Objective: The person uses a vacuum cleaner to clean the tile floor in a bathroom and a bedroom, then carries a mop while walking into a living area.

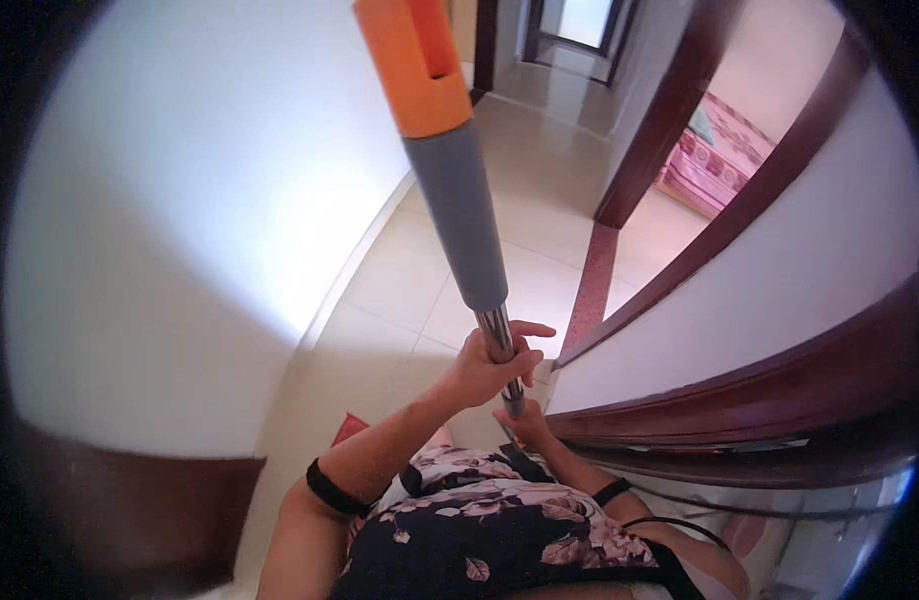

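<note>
My left hand [487, 366] wraps the pole [459, 220] and my right hand [529, 428] grips it lower, so imo 2 snug holds steady it best.

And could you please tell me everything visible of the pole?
The pole has an orange slotted section, a matte grey sleeve and a shiny metal-looking shaft. It slants up toward the camera, its top cut off by the frame. The left hand grips the shaft; the right hand holds the pole lower.

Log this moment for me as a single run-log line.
Left hand: around metal pole | Right hand: lower on pole | Upper end: grey sleeve, orange tip | Setting: tiled floor
</note>
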### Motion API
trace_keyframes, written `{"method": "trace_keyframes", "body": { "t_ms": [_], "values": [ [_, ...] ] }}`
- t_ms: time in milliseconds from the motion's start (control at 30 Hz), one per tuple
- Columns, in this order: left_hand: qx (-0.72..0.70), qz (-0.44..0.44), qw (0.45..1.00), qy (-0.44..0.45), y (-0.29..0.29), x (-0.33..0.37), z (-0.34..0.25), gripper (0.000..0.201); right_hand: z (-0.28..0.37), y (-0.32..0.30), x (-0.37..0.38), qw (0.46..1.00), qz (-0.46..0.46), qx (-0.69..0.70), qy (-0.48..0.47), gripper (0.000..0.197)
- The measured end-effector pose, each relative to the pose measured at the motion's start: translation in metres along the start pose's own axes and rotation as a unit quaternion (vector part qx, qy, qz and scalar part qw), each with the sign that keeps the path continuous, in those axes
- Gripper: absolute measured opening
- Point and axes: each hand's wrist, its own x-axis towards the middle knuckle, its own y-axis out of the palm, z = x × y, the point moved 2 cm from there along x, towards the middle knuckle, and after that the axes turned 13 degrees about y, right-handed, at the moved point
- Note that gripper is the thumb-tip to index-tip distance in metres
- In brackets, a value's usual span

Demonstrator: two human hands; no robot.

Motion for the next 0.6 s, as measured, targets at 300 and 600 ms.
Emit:
{"method": "trace_keyframes", "body": {
  "t_ms": [300,600],
  "values": [
    [-0.055,0.130,0.989,-0.040,-0.008,0.099,0.006,0.018,0.009,-0.041,0.035,0.979,-0.086,0.172,0.064,0.024],
    [0.092,0.271,0.958,-0.033,0.037,0.179,0.093,0.036,-0.058,-0.096,0.079,0.956,-0.200,0.207,0.057,0.018]
  ]
}}
